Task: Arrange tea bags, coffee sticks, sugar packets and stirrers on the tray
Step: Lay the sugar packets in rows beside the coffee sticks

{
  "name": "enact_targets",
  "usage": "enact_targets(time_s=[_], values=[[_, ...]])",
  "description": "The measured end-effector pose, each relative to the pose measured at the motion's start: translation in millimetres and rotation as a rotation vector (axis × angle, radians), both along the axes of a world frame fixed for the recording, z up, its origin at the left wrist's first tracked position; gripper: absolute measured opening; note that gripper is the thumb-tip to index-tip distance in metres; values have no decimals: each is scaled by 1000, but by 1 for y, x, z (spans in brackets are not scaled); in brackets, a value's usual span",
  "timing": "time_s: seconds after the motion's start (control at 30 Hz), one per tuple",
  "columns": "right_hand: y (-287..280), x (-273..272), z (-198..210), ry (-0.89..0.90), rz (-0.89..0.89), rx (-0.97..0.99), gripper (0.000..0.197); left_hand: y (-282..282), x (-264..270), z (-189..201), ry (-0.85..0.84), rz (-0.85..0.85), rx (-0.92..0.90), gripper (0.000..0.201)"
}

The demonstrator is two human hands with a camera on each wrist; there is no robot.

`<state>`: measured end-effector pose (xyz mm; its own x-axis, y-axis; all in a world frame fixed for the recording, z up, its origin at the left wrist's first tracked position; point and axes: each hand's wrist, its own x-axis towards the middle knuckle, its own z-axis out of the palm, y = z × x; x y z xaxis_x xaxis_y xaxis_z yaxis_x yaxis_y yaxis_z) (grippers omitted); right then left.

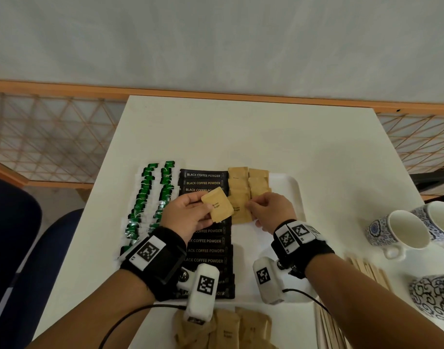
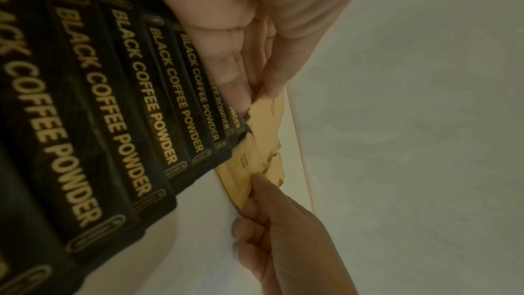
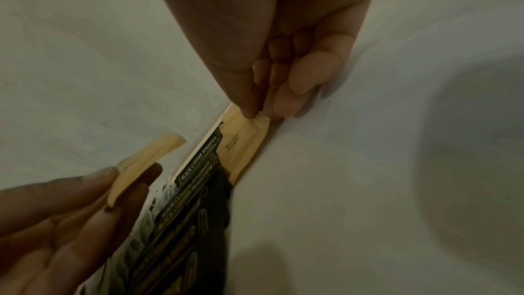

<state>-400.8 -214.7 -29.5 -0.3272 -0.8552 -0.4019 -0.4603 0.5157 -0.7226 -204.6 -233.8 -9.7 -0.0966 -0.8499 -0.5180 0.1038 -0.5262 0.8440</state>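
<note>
My left hand (image 1: 188,214) pinches a spare tan paper brown-sugar packet (image 1: 217,208) above the black coffee sticks (image 1: 208,250); my right hand (image 1: 268,210) pinches another packet (image 1: 239,210) flat beside those sticks, long axis pointing away, the right hand nearer the sugar column.

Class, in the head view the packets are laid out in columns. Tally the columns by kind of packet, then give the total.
Tea bags: 2 columns
Coffee sticks: 1 column
Sugar packets: 2 columns
Total: 5 columns
</note>
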Motion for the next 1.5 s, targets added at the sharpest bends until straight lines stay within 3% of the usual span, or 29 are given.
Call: enact_targets(time_s=[0.13,0.23,0.37,0.57,0.67,0.87,1.0,1.2,1.33,1.43,1.5], values=[[3,-2,0,10,-3,-51,12,1,-4,2,-5,-20,-19,23],[10,2,8,-105,45,-159,3,2,-9,5,-9,-39,-28,26],[22,4,14,-154,183,-280,33,3,-21,8,39,-10,23,32],[26,-4,24,-411,-7,-108,20,8,-38,10,27,-125,3,28],[31,-15,23,-357,-10,-61,13,11,-46,9,15,-148,7,24],[28,-39,15,-175,-180,-41,12,18,-57,5,-56,-269,69,17],[21,-38,7,-67,-167,18,13,25,-61,-1,-79,-299,100,17],[17,-37,7,256,-7,89,26,27,-60,-1,-113,-295,107,19],[18,-36,7,282,12,108,28,26,-55,1,-108,-284,92,17],[19,-36,6,216,-48,86,25,22,-50,3,-129,-255,46,18],[21,-36,5,154,-99,69,34,18,-47,5,-129,-228,35,20]])
